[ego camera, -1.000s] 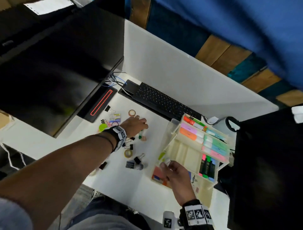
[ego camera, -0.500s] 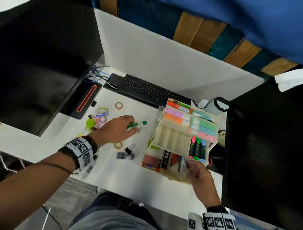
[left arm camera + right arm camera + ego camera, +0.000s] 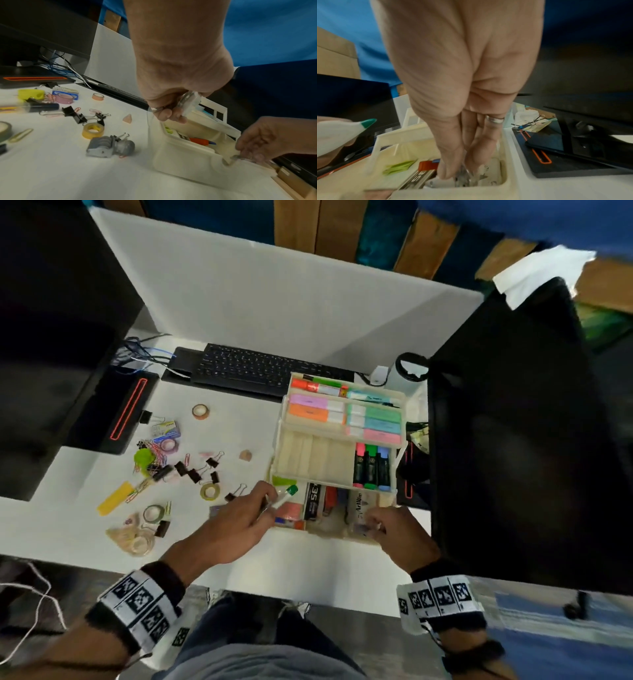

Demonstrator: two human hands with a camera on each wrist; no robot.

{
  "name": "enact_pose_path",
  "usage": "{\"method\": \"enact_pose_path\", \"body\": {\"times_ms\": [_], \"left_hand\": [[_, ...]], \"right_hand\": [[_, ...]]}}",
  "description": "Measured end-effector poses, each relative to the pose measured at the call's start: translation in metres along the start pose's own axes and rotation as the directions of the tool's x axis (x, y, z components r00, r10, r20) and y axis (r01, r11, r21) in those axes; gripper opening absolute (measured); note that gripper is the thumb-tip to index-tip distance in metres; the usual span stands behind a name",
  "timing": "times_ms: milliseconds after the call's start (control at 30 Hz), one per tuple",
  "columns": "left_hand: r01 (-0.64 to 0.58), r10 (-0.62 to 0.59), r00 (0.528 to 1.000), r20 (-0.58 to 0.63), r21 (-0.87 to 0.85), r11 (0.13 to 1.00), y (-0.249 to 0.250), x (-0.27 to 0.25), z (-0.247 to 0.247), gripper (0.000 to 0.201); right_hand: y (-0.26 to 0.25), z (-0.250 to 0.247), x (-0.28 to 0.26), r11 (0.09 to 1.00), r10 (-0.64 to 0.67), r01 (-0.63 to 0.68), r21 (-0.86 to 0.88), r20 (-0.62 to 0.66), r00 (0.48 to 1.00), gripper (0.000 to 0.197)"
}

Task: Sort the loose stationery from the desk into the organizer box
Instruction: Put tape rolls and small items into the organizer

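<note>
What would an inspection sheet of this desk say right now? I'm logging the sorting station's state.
Surface: white desk, bare at the near edge.
Job's things: organizer box open, tiers fanned out; highlighters in the middle tier; sticky pads above.
Clutter: binder clips, tape rolls, paper clips loose left of the box.
Grippers: left hand grips a green-capped marker over the box's near corner; right hand pinches something small in the bottom tray, blurred.
Cables: bundle behind the monitor base.
Surroundings: keyboard, dark monitors at both sides, white partition.
</note>
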State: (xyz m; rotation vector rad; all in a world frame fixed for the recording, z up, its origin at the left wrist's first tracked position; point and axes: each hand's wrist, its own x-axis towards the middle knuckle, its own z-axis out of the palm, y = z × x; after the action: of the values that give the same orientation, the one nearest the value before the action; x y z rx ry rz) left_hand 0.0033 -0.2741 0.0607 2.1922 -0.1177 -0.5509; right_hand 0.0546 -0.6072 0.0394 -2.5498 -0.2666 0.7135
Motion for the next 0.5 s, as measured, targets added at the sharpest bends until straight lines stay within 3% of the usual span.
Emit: {"method": "enact_pose_path", "body": {"times_ms": [67, 133, 233, 400, 500], "left_hand": [[-0.005, 0.006, 1.0, -0.011, 0.008, 1.0, 0.007, 0.0, 0.01, 0.006], [-0.013, 0.013, 0.999, -0.032, -0.008, 1.0, 0.013, 0.0, 0.017, 0.007], [-0.012, 0.011, 0.998, -0.059, -0.028, 1.0, 0.017, 0.0, 0.026, 0.012], [-0.007, -0.002, 0.996, -0.086, -0.099, 0.995, 0.031, 0.001, 0.042, 0.027], [0.002, -0.01, 0.996, -0.085, -0.097, 0.995, 0.044, 0.008, 0.053, 0.025]], "right_hand": [[0.006, 0.01, 0.006, 0.995, 0.029, -0.025, -0.099, 0.041, 0.999, 0.029], [0.007, 0.017, 0.008, 0.989, 0.046, -0.036, -0.142, 0.062, 0.997, 0.01], [0.0, 0.016, 0.009, 0.986, 0.044, -0.029, -0.162, 0.093, 0.995, 0.024], [-0.002, 0.012, 0.013, 0.979, 0.093, -0.055, -0.197, 0.187, 0.978, 0.023], [-0.005, 0.01, 0.012, 0.98, 0.103, -0.065, -0.19, 0.198, 0.975, 0.027]]}}
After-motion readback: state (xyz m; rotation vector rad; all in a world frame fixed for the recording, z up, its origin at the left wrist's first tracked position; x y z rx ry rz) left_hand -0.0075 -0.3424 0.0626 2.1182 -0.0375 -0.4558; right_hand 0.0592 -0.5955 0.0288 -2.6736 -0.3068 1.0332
